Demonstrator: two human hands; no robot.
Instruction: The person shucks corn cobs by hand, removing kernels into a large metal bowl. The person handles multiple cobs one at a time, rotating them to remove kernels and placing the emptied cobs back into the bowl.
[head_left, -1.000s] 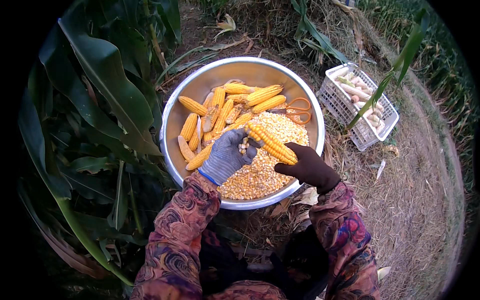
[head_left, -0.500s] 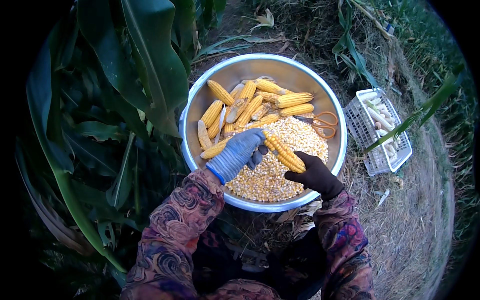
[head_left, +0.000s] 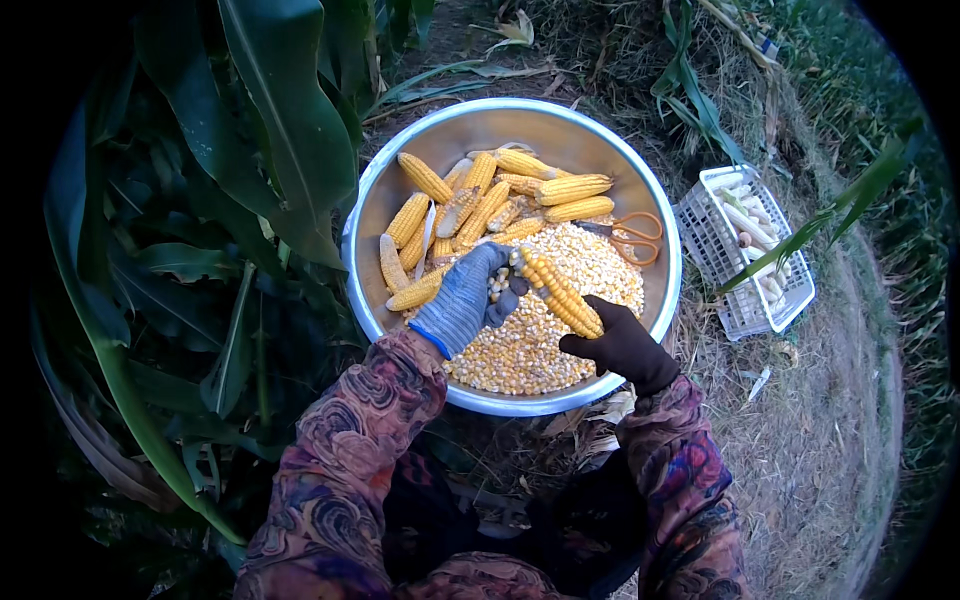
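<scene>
An ear of yellow corn point(head_left: 560, 292) slants over a wide metal basin point(head_left: 356, 255). My right hand point(head_left: 628, 348), in a dark glove, grips its lower right end. My left hand point(head_left: 462, 300), in a grey-blue glove, is curled at the upper left end, with a few loose kernels showing between thumb and fingers. That end of the ear looks partly stripped. Shelled corn kernels point(head_left: 530, 355) lie heaped in the near and right part of the basin, under both hands. Several whole ears point(head_left: 482, 215) are piled along its far left side.
Scissors with orange handles point(head_left: 636, 238) rest on the kernels by the basin's right wall. A white plastic crate point(head_left: 745, 300) holding pale cobs stands to the right on dry straw point(head_left: 820, 400). Tall green corn leaves point(head_left: 285, 120) crowd the left, and one long leaf crosses the crate.
Kernels now show in my left hand, whose fingers have shifted slightly off the ear's end. My right hand keeps its hold. The whole view has shifted a little.
</scene>
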